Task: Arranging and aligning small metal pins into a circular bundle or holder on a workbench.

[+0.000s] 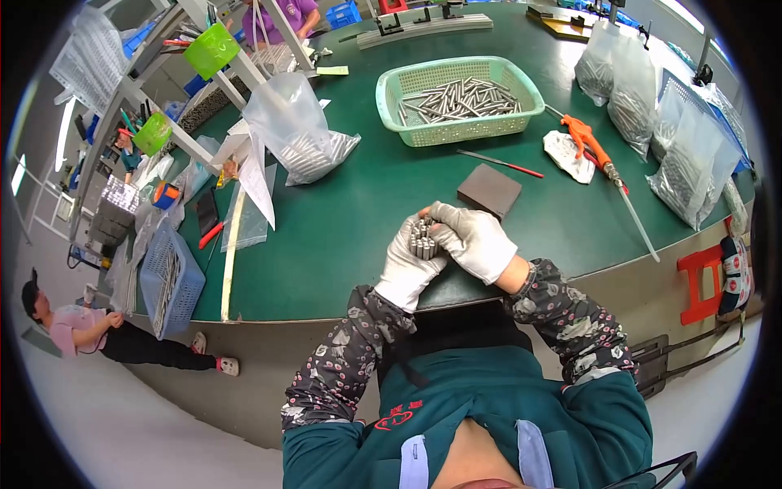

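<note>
Both hands wear white gloves. The left hand (410, 259) and the right hand (472, 240) are wrapped together around a bundle of short metal rods (423, 238), just above the near edge of the green desk (342, 220). Right behind the hands lies a dark grey block (489, 191). Farther back sits a light green basket (459, 99) full of metal rods. Clear plastic bags (680, 147) of rods stand far off to the right, and another clear bag (297, 130) far to the left.
</note>
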The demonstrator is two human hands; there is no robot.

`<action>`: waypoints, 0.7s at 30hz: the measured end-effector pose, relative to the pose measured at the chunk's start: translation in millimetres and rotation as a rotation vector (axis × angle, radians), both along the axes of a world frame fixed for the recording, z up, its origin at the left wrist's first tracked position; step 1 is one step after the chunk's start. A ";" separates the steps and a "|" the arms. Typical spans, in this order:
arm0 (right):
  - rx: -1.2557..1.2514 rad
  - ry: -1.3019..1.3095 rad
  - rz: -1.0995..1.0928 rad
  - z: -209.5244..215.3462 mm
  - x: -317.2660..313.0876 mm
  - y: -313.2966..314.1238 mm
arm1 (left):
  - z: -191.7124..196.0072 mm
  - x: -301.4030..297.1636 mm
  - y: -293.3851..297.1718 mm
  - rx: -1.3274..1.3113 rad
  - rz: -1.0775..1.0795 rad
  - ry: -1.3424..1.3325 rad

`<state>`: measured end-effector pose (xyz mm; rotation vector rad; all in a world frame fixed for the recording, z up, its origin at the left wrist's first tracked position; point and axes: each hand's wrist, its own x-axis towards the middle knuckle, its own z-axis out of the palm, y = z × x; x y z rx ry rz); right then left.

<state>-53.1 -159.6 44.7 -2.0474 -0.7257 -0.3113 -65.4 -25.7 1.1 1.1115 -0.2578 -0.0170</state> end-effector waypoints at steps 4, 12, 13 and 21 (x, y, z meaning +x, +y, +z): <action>-0.047 0.061 -0.028 -4.3 2.1 -1.1 | 5.8 3.1 8.1 0.636 0.112 -0.193; 0.225 0.256 0.003 -19.9 5.1 11.0 | -10.9 5.5 17.7 0.497 0.137 -0.086; 0.224 0.255 0.004 -25.5 7.4 9.9 | -11.9 5.5 17.5 0.454 0.139 -0.056; 0.408 0.543 0.062 -22.9 4.1 6.2 | -1.3 1.2 18.3 0.612 0.163 -0.175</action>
